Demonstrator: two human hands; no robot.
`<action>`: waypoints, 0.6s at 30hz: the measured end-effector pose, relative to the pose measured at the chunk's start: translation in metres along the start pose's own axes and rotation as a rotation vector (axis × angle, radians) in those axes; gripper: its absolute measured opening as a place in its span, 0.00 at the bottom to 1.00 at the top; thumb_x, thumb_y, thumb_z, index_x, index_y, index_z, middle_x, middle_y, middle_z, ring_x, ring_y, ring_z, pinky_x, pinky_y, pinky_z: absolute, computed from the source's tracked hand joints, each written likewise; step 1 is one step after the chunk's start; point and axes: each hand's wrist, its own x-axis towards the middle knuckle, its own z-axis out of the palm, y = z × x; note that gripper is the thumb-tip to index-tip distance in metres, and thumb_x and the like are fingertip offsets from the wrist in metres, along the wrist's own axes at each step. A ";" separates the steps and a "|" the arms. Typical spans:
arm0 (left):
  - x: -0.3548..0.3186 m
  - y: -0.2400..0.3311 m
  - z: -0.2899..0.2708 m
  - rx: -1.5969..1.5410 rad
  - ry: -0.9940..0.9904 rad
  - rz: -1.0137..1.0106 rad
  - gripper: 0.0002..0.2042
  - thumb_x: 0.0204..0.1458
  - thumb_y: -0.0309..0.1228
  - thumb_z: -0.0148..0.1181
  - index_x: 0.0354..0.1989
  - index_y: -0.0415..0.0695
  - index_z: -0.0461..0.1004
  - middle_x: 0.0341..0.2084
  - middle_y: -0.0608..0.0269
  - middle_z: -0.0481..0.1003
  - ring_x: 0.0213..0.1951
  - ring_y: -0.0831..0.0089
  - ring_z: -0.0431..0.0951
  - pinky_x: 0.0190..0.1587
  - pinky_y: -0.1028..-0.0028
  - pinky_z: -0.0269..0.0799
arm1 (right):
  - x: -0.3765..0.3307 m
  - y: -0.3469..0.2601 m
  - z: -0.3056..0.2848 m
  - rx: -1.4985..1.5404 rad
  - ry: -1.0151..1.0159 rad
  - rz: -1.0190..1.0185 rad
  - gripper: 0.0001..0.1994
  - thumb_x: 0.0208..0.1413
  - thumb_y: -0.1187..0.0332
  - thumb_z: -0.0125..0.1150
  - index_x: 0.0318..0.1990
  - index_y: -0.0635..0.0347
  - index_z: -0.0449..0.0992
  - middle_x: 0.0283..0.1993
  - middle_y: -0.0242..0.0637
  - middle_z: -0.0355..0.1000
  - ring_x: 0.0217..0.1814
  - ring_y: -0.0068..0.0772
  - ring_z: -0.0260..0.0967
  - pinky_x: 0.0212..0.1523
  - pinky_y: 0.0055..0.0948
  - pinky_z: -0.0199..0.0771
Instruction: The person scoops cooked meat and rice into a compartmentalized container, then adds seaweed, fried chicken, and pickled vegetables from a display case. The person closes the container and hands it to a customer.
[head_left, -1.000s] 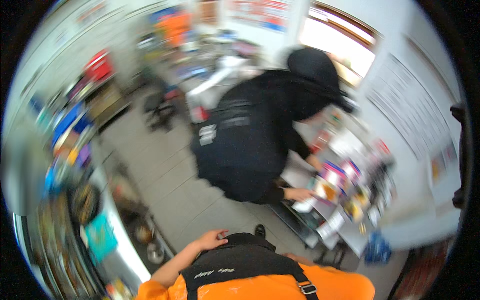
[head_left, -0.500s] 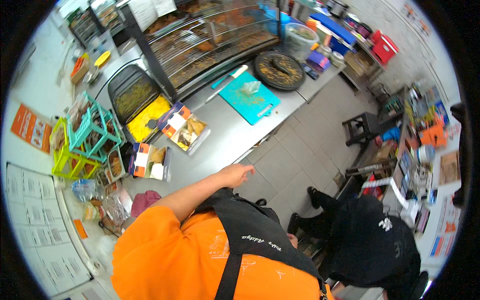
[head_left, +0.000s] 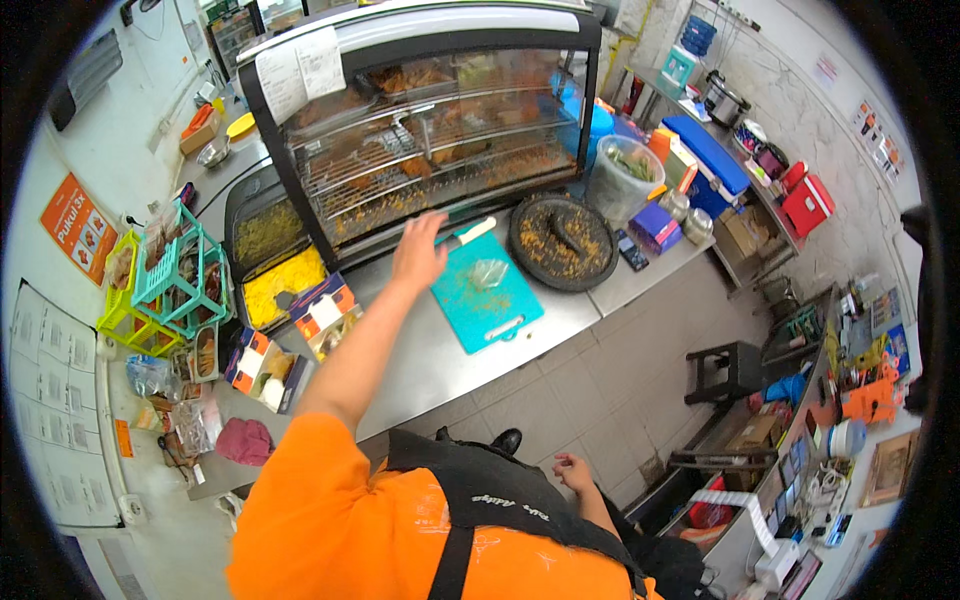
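My left hand [head_left: 418, 255] is stretched over the counter, fingers spread and holding nothing. Beside it lies a knife with a white handle [head_left: 476, 231], its blade partly hidden by the hand. The knife rests along the far edge of a turquoise cutting board [head_left: 465, 325], which carries crumbs and a small crumpled clear plastic bag [head_left: 488, 273]. Close to my body, my right hand [head_left: 574, 473] hangs with loosely bent, parted fingers and nothing visible in it. Left of my left forearm stand two open food boxes, one [head_left: 262, 370] nearer and another [head_left: 325, 310] partly behind the arm.
A glass display warmer [head_left: 420, 22] with fried food stands at the back. Right of the board sits a dark stone mortar [head_left: 522, 262] with its pestle. Yellow food fills a tray [head_left: 285, 290] at left, near stacked baskets [head_left: 185, 280]. A black stool [head_left: 722, 368] stands on the floor.
My left hand has swung forward from near my body to the far part of the counter, its fingers spreading. My right hand shows more fully, and the other person is now mostly hidden.
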 end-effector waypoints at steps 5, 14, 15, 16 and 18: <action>0.162 -0.013 -0.003 0.505 -0.064 -0.111 0.34 0.55 0.25 0.67 0.74 0.53 0.69 0.80 0.66 0.62 0.74 0.52 0.65 0.70 0.42 0.73 | 0.043 0.006 -0.063 -0.324 -0.067 -0.058 0.17 0.63 0.68 0.72 0.59 0.57 0.85 0.43 0.38 0.85 0.41 0.31 0.83 0.43 0.36 0.83; 0.173 -0.050 -0.015 0.948 -0.150 -0.086 0.35 0.58 0.22 0.68 0.76 0.53 0.67 0.78 0.62 0.63 0.74 0.53 0.65 0.69 0.47 0.68 | 0.059 -0.009 -0.146 -0.354 -0.063 0.175 0.15 0.63 0.64 0.73 0.55 0.56 0.87 0.38 0.39 0.86 0.29 0.32 0.78 0.31 0.38 0.77; 0.168 -0.054 -0.020 0.961 -0.131 -0.093 0.36 0.58 0.22 0.68 0.76 0.53 0.67 0.77 0.62 0.64 0.73 0.53 0.65 0.68 0.48 0.68 | 0.064 -0.009 -0.150 -0.379 -0.061 0.174 0.15 0.63 0.65 0.73 0.55 0.56 0.88 0.39 0.39 0.86 0.30 0.32 0.79 0.33 0.38 0.78; 0.163 -0.057 -0.025 0.952 -0.121 -0.110 0.36 0.56 0.23 0.69 0.76 0.54 0.67 0.77 0.61 0.65 0.73 0.54 0.66 0.67 0.49 0.68 | 0.068 -0.009 -0.154 -0.411 -0.039 0.169 0.15 0.63 0.65 0.73 0.54 0.57 0.88 0.40 0.40 0.86 0.32 0.33 0.79 0.34 0.38 0.79; 0.152 -0.065 -0.038 0.952 -0.092 -0.138 0.38 0.53 0.26 0.73 0.75 0.54 0.68 0.75 0.61 0.66 0.71 0.55 0.67 0.65 0.50 0.68 | 0.076 -0.009 -0.159 -0.297 -0.068 0.146 0.15 0.63 0.64 0.74 0.55 0.58 0.88 0.42 0.41 0.87 0.36 0.34 0.81 0.39 0.38 0.81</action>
